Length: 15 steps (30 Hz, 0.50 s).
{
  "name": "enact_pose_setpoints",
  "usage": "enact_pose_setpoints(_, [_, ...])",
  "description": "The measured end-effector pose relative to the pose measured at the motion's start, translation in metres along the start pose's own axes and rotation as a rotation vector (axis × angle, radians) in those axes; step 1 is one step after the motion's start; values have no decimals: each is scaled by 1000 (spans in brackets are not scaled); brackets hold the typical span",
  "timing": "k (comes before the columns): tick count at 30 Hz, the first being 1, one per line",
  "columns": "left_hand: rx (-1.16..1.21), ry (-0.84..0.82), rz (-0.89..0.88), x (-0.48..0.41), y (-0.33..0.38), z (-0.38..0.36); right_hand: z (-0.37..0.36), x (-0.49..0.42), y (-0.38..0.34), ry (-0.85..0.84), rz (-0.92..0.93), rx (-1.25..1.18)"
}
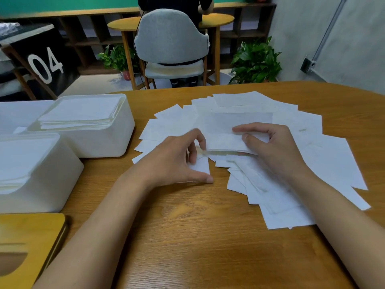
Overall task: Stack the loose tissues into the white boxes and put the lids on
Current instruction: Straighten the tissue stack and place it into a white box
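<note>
Several loose white tissues (pixel 295 130) lie fanned over the wooden table (pixel 187 236). My right hand (pixel 273 147) grips a small stack of tissues (pixel 225 136) lifted slightly above the spread. My left hand (pixel 179 161) holds the stack's left end, with its thumb pressing another tissue (pixel 202 166) onto the table. Two open white boxes stand at the left: the far box (pixel 108 140) and the near box (pixel 52 184), each holding a pile of tissues. A wooden lid (pixel 31 232) with a slot lies at the bottom left.
A third white container (pixel 18 111) sits at the far left behind the boxes. Beyond the table are a grey chair (pixel 170 38) with a person seated at a round table, potted plants (pixel 256 61), and a black sign marked 04.
</note>
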<state>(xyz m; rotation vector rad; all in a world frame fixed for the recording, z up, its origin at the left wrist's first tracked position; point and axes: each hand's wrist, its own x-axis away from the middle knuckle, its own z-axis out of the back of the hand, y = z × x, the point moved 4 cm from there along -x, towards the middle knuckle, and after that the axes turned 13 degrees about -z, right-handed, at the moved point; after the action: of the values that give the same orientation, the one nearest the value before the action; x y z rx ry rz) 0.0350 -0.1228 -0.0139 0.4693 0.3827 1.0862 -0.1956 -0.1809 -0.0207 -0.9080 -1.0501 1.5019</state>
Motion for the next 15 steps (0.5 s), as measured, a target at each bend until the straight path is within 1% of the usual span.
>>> enact_pose_setpoints(2, [-7,-14,-18,-1,0,-2,-2,1,1,-4,-4,30])
enact_pose_setpoints(7, [-40,95,-89,-1,3,0,-5,2,0,-7,33,79])
enact_pose_setpoints(11, [4,268,-203,0,13,3,-10,8,-6,3,193,240])
enact_pose_setpoints(13, [32,343,-263,0,20,5,-15,10,-7,-48,255,301])
enact_pose_setpoints(15, [66,379,-303,0,26,5,-18,12,-8,-100,292,321])
